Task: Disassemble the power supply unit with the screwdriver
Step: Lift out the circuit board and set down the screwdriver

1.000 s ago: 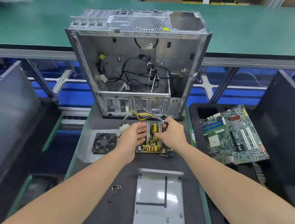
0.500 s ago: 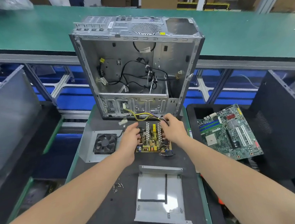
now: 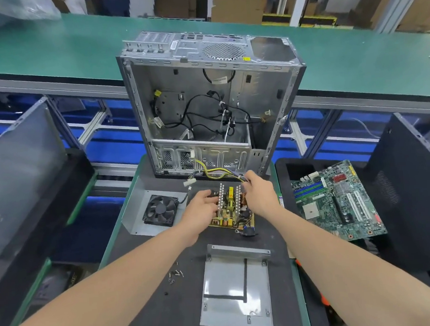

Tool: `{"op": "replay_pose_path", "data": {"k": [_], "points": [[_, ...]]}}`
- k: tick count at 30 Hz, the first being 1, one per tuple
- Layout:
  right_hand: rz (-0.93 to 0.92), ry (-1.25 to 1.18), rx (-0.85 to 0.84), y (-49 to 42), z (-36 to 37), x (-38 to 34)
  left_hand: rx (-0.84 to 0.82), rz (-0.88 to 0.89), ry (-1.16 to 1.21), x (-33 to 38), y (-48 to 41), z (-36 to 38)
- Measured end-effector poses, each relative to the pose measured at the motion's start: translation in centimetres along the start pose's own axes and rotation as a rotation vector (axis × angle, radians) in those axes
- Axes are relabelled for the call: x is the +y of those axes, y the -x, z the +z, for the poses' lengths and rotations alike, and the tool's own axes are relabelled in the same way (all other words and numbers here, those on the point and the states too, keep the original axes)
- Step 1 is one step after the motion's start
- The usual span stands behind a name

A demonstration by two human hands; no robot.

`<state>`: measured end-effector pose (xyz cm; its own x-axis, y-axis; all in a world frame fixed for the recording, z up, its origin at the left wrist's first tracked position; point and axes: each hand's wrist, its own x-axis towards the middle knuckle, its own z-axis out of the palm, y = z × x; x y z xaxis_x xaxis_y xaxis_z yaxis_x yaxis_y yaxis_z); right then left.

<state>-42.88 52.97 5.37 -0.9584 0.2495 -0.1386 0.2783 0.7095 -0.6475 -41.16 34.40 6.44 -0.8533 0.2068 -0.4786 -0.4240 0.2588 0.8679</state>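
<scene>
On the dark worktop (image 3: pixel 184 314), at 6 o'clock of the open computer case (image 3: pixel 214 106), the power supply's circuit board (image 3: pixel 229 213) lies flat, with its long axis running 12 to 6. My left hand (image 3: pixel 202 206) curls over its 9 o'clock edge and holds it down. My right hand (image 3: pixel 259 194) grips the cable bundle (image 3: pixel 209 172) at the 1 o'clock corner, so I judge the pull must go toward 12. Compared with a second ago, both hands keep their places and the board has not shifted.
</scene>
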Motion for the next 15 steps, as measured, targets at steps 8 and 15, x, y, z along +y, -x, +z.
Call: {"op": "replay_pose_path", "data": {"k": [8, 15], "points": [[-0.202, 0.169, -0.057, -1.1, -1.0, -0.9, -0.031, -0.054, 0.228, 1.7, 0.0, -0.4], [-0.308, 0.17, -0.097, -1.6, -0.5, -2.5, 0.07, -0.125, 0.38, 2.7, -1.9, 0.7]]}}
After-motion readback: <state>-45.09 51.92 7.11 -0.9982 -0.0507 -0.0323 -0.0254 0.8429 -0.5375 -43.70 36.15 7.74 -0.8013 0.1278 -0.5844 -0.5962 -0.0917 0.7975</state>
